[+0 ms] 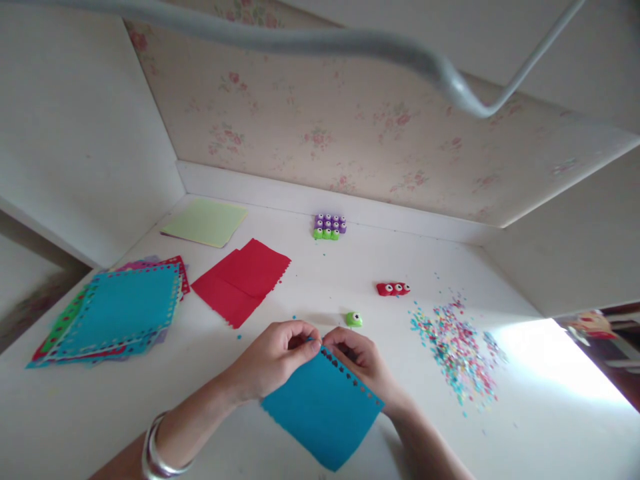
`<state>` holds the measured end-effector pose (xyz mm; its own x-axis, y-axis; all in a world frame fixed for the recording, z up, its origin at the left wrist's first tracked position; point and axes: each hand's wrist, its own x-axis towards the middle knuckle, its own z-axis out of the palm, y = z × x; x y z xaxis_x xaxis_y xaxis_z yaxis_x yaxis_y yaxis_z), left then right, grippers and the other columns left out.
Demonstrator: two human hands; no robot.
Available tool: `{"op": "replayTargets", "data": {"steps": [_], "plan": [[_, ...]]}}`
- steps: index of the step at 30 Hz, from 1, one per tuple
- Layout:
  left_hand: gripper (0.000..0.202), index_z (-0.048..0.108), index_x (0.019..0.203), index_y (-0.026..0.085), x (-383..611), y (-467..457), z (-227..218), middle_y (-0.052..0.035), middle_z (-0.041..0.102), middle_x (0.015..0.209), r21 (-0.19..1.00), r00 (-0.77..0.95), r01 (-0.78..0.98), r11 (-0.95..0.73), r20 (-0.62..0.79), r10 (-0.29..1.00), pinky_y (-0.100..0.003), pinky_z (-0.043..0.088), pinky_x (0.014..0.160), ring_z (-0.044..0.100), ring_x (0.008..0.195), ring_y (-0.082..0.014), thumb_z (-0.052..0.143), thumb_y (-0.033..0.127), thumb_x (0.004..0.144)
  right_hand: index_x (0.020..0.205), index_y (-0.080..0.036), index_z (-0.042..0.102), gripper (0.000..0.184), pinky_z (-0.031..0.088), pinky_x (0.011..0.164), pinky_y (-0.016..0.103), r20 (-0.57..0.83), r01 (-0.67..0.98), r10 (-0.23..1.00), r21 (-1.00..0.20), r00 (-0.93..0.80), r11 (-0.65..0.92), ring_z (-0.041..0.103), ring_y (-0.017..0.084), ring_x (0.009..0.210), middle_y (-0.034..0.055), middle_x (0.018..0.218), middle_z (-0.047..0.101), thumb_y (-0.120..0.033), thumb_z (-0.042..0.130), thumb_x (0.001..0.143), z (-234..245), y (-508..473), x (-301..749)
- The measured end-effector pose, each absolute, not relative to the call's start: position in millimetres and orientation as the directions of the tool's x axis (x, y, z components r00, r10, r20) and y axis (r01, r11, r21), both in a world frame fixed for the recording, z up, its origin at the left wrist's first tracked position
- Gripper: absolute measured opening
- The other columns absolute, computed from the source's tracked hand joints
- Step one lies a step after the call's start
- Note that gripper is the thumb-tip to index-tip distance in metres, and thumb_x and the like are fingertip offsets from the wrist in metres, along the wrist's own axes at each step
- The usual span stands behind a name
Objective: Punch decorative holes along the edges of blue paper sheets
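Observation:
My left hand [277, 357] pinches the top corner of a blue paper sheet [323, 413] that has a row of punched holes along its upper right edge. My right hand [363, 360] is curled behind that same edge, fingers closed on the paper; whether a punch sits inside them is hidden. A small green punch [354, 319] lies on the white table [90, 413] just beyond my hands.
A stack of punched coloured sheets [117, 310] lies at the left, red sheets [243, 280] and a pale green sheet [206, 222] behind. Purple and green punches [329, 227] stand at the back, red punches [393, 289] to the right. Confetti [457, 350] is scattered right.

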<state>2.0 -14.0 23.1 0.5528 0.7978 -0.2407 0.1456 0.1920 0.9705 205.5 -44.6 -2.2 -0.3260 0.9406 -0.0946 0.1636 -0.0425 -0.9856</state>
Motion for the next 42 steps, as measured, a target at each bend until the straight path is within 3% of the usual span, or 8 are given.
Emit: {"op": "replayTargets", "data": {"steps": [6,14,20,26,42], "plan": [[0.031,0.063,0.084,0.016,3.8,-14.2,20.1,0.0009,0.059,0.075,0.968,0.555,0.137,0.212,-0.252,0.793,-0.025,0.038,0.066,0.050,0.070,-0.0141,0.060,0.046,0.087,0.087,-0.018,0.065,0.025,0.040,0.059,0.023,-0.099,0.188,0.941,-0.981,-0.323,-0.039,0.052,0.013,0.069,0.0024,0.078,0.061,-0.040,0.057,0.095,-1.0,-44.2,206.1],[0.029,0.068,0.100,0.017,2.9,-15.0,21.1,-0.0022,0.067,0.085,0.968,0.526,0.226,0.112,-0.218,0.822,-0.025,0.042,0.067,0.058,0.076,-0.0159,0.059,0.043,0.088,0.087,-0.018,0.069,0.025,0.043,0.061,0.024,-0.050,0.222,0.953,-0.975,-0.299,0.019,0.056,0.014,0.071,0.0031,0.079,0.065,-0.040,0.059,0.093,-2.0,-42.7,206.5],[0.016,0.069,0.091,0.021,2.4,-15.4,22.0,0.0001,0.067,0.088,0.955,0.518,0.279,-0.099,-0.063,0.853,-0.023,0.043,0.073,0.060,0.081,-0.0142,0.058,0.034,0.091,0.087,-0.018,0.071,0.023,0.045,0.063,0.024,-0.026,0.267,0.952,-0.962,-0.305,0.059,0.060,0.014,0.072,0.0032,0.080,0.067,-0.038,0.059,0.093,1.6,-42.3,207.1],[0.020,0.063,0.088,0.020,3.6,-19.7,18.9,-0.0002,0.062,0.087,0.936,0.528,0.281,-0.212,0.034,0.849,-0.022,0.042,0.075,0.058,0.083,-0.0133,0.050,0.034,0.097,0.088,-0.018,0.070,0.022,0.044,0.063,0.024,-0.001,0.277,0.956,-0.957,-0.292,0.084,0.058,0.014,0.072,0.0030,0.080,0.066,-0.036,0.059,0.094,1.2,-42.1,205.0],[0.024,0.066,0.084,0.018,5.0,-18.2,16.4,-0.0009,0.065,0.082,0.967,0.470,0.253,-0.027,-0.098,0.877,-0.023,0.041,0.070,0.058,0.079,-0.0152,0.057,0.039,0.091,0.082,-0.018,0.069,0.023,0.040,0.056,0.022,0.040,0.337,0.963,-0.932,-0.267,0.133,0.056,0.013,0.066,0.0022,0.073,0.064,-0.037,0.061,0.091,0.0,-43.1,201.9]]}}
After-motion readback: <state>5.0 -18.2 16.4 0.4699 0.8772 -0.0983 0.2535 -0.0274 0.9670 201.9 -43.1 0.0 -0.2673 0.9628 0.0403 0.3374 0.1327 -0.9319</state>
